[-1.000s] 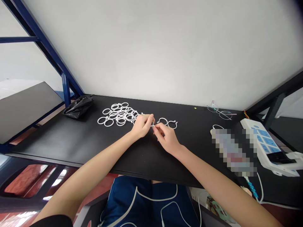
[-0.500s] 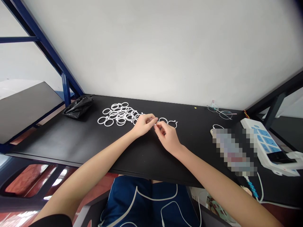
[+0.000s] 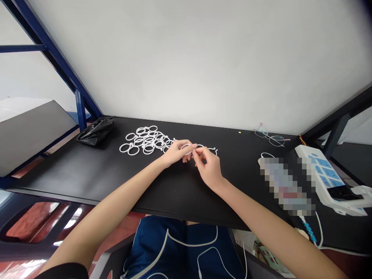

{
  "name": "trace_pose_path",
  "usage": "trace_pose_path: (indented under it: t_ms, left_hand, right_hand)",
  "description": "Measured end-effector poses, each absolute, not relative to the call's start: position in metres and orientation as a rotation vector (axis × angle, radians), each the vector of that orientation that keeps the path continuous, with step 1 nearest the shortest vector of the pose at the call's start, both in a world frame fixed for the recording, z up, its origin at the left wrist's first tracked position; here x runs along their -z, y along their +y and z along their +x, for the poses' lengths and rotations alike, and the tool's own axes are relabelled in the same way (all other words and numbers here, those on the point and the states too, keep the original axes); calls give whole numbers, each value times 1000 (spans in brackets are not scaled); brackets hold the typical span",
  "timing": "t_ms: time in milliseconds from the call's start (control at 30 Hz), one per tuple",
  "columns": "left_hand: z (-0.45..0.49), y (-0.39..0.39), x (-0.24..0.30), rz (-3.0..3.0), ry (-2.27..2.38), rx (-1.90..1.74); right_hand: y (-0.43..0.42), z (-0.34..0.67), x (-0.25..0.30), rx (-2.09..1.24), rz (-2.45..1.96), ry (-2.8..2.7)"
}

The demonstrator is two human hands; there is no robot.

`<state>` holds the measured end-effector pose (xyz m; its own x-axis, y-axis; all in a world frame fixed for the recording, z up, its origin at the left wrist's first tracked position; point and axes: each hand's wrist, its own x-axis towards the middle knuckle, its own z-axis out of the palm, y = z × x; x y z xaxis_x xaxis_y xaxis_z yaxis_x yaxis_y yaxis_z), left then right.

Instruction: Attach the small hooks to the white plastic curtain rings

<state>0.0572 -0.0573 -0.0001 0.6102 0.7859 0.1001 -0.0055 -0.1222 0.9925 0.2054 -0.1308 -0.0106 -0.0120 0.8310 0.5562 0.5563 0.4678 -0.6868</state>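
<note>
Your L hand (image 3: 174,152) and R hand (image 3: 208,166) are both narrow, each pinched on one white plastic ring (image 3: 186,145), which sits btwn them just above the black bench (image 3: 87,174). Can't tell how high it's lifted. R fingertips (image 3: 195,152) grip its right side; L fingers close round its left side. Your fingers hide part of the ring, so can't tell if it has a catch there, or whether that's open or shut.

To handle it well, keep both pinches short & firm, w/ fingertips close together so the ring doesn't twist. Turn it w/ your fingers, not your wrists, & check the hidden part before easing off. Keep L knuckles clear of the pile of white plastic rings (image 3: 145,140), just left of L hand: those rings overlap, so a snag could drag several out. Work over the bare bench in front of you, not over the pile.

Vs a sec ago: the ring now shows as a clear loop btwn your hands; before, only a small white bit showed at your fingertips. Both hands sit further right, & R hand now covers most of the two loose rings (image 3: 200,145) that stood clear of it before. Pile hasn't shifted; the black plastic bag (image 3: 95,131) & eyeglasses (image 3: 269,136) are where they were.
</note>
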Motion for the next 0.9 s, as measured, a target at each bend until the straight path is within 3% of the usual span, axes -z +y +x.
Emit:
trace_pose_path:
  t_ms: [900]
  left_hand:
    - [52,-52,3,1336,636,-707]
  right_hand:
    - [-129,206,11,-274,-1152,-1653]
